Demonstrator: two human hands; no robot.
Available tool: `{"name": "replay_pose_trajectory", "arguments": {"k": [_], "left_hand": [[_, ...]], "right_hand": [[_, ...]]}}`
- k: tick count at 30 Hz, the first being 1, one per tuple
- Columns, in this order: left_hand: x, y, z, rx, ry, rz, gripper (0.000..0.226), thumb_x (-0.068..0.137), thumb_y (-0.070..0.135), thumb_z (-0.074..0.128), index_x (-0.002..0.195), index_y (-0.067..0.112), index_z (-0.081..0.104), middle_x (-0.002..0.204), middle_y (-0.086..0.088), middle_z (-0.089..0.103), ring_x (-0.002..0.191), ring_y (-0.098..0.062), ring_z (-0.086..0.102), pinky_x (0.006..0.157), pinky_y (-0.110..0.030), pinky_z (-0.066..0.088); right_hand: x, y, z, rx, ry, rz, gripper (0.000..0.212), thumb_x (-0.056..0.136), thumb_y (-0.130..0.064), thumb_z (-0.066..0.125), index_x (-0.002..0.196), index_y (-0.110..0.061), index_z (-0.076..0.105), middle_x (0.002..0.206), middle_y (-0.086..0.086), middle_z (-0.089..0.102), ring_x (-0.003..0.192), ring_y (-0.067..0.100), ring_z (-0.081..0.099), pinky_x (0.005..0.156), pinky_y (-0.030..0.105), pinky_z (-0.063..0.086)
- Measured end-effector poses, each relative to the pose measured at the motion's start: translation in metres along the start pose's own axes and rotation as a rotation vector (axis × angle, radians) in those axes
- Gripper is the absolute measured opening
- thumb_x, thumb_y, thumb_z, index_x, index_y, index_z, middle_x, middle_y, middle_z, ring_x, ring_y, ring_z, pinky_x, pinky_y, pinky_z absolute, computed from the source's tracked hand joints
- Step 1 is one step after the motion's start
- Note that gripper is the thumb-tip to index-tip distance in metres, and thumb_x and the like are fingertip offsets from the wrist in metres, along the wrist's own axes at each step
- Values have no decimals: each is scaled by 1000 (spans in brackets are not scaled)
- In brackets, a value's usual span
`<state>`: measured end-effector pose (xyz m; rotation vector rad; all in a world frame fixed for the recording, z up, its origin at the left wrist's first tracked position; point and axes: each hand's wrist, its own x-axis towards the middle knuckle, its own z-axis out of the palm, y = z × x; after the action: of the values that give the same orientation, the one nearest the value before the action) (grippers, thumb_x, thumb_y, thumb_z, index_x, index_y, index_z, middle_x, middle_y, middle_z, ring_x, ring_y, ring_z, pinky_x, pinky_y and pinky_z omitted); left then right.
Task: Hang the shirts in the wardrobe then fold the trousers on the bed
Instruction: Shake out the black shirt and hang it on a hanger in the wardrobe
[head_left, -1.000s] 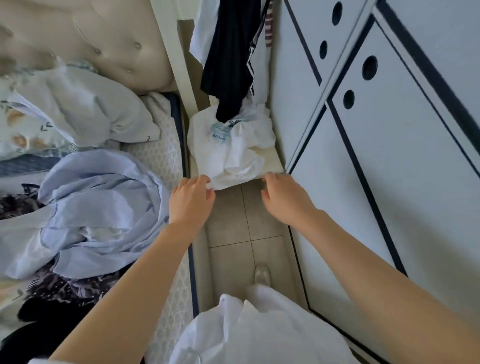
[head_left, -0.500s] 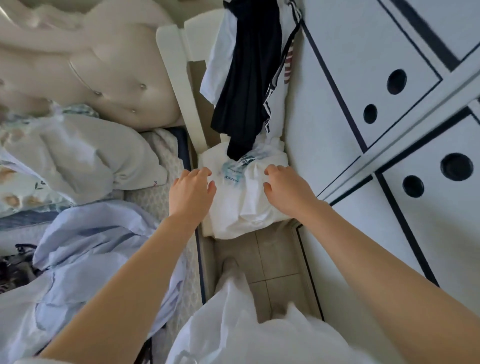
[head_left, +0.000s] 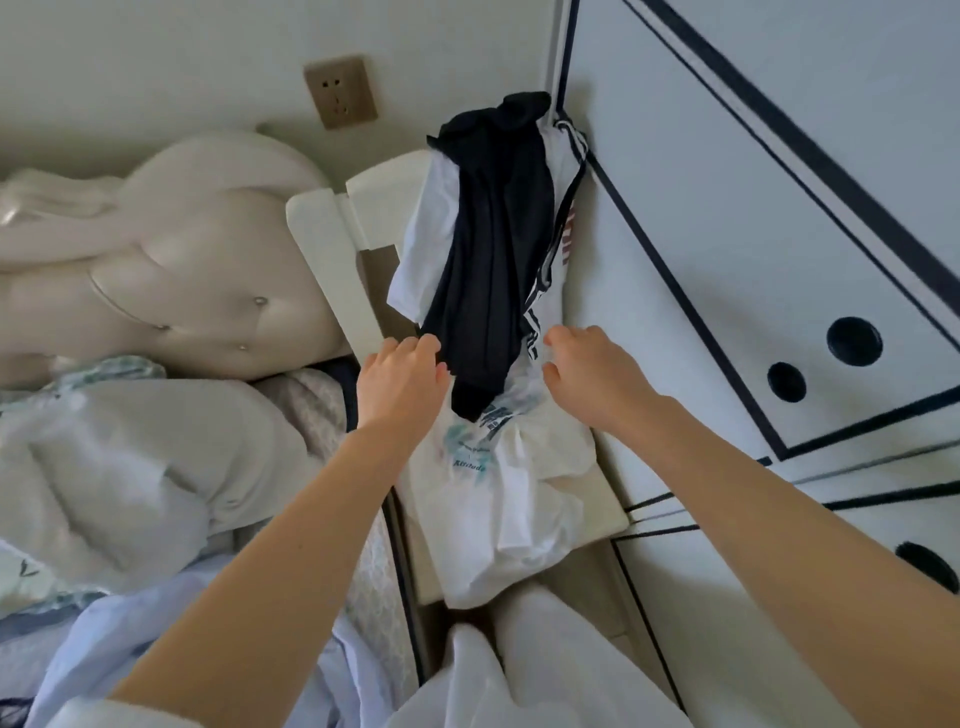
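Both hands are loosely curled and hold nothing: the left hand (head_left: 402, 379) hovers just left of a dark navy garment (head_left: 488, 249) draped over a white wooden chair (head_left: 337, 260), the right hand (head_left: 592, 374) against a white shirt with navy striped trim (head_left: 558, 208) beside it. A crumpled white printed shirt (head_left: 493, 493) fills the seat, wedged between a cream tufted headboard (head_left: 197, 270) and the white wardrobe door with navy lines and round holes (head_left: 753, 260). A pale blue shirt (head_left: 93, 639) lies on the bed (head_left: 306, 400), with a beige wall socket (head_left: 340, 92) above.

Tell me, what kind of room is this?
Most likely a bedroom: a padded headboard and rumpled bedding, a white wardrobe, and clothes draped over a chair.
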<state>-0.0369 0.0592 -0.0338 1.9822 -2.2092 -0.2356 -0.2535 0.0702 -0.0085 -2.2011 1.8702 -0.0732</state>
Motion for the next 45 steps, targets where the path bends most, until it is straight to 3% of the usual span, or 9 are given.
{"name": "replay_pose_trajectory", "arguments": {"k": [7,15,20,25,33,35,38,43,45], "left_hand": [[103,18,-10,-21,22,8,27,99,24,46,120,13,58,103,-4,63,96,-24,53,77,-35,44],[230,42,-23,-98,76,0,32,99,26,47,127,14,57,125,-6,55,113,-27,50,83,-43,50],[289,43,-18,-86,160,-34,43,96,21,51,137,8,48,141,-10,47,127,-33,39,100,-43,39],[311,37,-9,-151,103,-119,36,99,27,48,126,5,56,117,-13,64,118,-33,48,96,-43,41],[314,40,-21,-516,271,-207,18,97,21,55,104,10,67,97,2,68,91,-18,60,79,-29,47],[311,47,-30,-655,318,-226,15,98,19,52,102,11,64,89,10,63,84,-7,56,72,-14,42],[306,51,-39,-812,349,-237,8,97,16,51,94,14,58,81,15,58,76,1,52,70,-9,40],[286,44,-45,-940,413,-277,6,95,15,54,92,18,57,82,14,58,77,3,53,75,-14,45],[277,41,-51,-974,471,-297,6,95,14,55,92,19,58,84,13,59,78,2,55,76,-14,46]], "right_hand": [[105,23,-38,75,63,17,23,97,-18,42,115,-5,50,107,11,56,99,31,52,69,36,44],[222,53,-63,174,109,73,39,99,-25,46,131,-2,40,126,16,51,111,32,51,81,39,48],[276,64,-67,312,151,113,58,97,-27,53,143,-2,27,139,18,43,118,35,50,92,44,47],[304,68,-63,306,172,155,53,96,-33,56,132,0,36,129,18,49,110,32,54,87,37,46],[321,64,-55,317,152,229,33,93,-28,60,110,-2,51,114,19,55,105,32,54,85,37,44],[325,65,-55,335,128,224,21,91,-24,62,95,-7,51,106,18,54,94,30,52,79,36,44],[328,68,-54,379,107,240,36,90,-21,61,65,-14,37,88,11,48,81,25,45,69,31,36],[314,67,-63,657,215,324,23,90,-11,59,69,-3,56,73,13,56,70,27,51,71,36,45],[303,66,-65,820,254,367,14,93,-12,57,91,1,62,83,8,60,79,23,56,78,34,46]]}}
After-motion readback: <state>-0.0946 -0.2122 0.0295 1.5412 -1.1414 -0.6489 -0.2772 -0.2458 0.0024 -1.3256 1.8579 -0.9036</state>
